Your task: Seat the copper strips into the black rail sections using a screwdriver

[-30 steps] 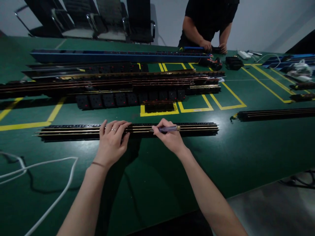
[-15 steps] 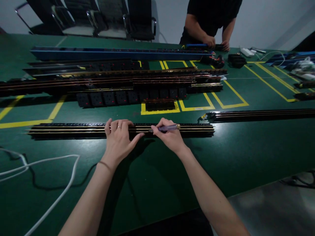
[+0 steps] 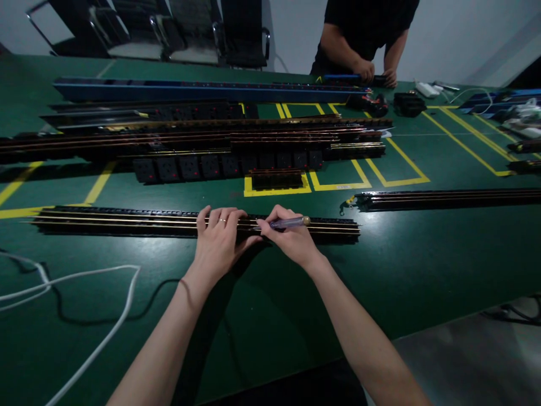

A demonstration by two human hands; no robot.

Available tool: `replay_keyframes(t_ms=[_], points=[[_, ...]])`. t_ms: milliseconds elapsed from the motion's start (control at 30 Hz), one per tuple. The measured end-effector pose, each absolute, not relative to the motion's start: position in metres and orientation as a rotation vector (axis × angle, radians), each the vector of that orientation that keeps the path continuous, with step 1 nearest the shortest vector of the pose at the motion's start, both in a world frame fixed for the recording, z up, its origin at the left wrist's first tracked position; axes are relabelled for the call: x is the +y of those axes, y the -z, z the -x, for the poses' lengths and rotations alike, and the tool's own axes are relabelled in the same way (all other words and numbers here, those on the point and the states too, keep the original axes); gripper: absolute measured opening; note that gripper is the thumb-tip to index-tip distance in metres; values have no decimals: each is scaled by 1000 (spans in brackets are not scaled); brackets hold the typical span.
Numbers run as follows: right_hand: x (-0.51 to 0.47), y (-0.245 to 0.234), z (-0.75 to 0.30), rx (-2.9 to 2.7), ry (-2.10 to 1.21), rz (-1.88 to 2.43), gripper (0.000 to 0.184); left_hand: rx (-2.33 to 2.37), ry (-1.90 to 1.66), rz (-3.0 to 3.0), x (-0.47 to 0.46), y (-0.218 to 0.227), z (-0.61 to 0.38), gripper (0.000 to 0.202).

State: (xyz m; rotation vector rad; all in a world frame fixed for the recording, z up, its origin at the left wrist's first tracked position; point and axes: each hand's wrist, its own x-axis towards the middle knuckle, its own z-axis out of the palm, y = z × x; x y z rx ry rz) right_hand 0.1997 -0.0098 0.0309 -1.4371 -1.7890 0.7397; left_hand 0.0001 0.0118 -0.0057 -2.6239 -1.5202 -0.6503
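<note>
A long black strip (image 3: 114, 222) with several brass-coloured bars along it lies across the table before me, its right end slightly nearer to me. My left hand (image 3: 216, 243) grips it around the middle, fingers over the far edge and thumb along the near side. In my right hand (image 3: 292, 241) is a screwdriver (image 3: 288, 223) with a clear purplish handle, held like a pen and pointing left. Its tip is down at the strip, close to my left thumb; what it touches there is too small to make out.
Behind the strip lie a row of black sockets (image 3: 190, 167), stacked barred strips (image 3: 169, 138) and a long blue housing (image 3: 190, 92). Another black strip (image 3: 448, 199) is to the right. A white cable (image 3: 127, 299) loops at left. Across the table, a person (image 3: 367, 39) handles parts.
The black strip has shifted left and tilted a little, its left end now farther from me. My left hand has moved right along it. The screwdriver stays in my right hand.
</note>
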Motion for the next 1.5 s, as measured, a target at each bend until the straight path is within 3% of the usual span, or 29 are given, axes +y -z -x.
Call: replay_keyframes(t_ms=[167,433,667,800,1033,1167,1300,1500], points=[[-11,-34,-198,-1831,-736,1443,32,-1461,703,2590,13,6,10,62],[-8,-31,-203,-1822,-644,1464,32,-1387,637,2557,17,6,12,31],[-8,-33,-208,-1761,-668,1466,29,-1415,717,2685,15,4,11,54],[-9,-34,-206,-1771,-648,1460,29,-1408,566,2764,14,6,-2,50],[-10,-36,-207,-1814,-659,1443,30,-1584,652,2568,12,10,-1,42],[-8,-34,-211,-1760,-649,1461,29,-1565,779,2582,15,7,3,52],[-5,-32,-211,-1746,-615,1467,29,-1326,646,2792,13,5,-9,60],[-7,-33,-206,-1805,-651,1420,33,-1461,550,2617,7,7,-16,48]])
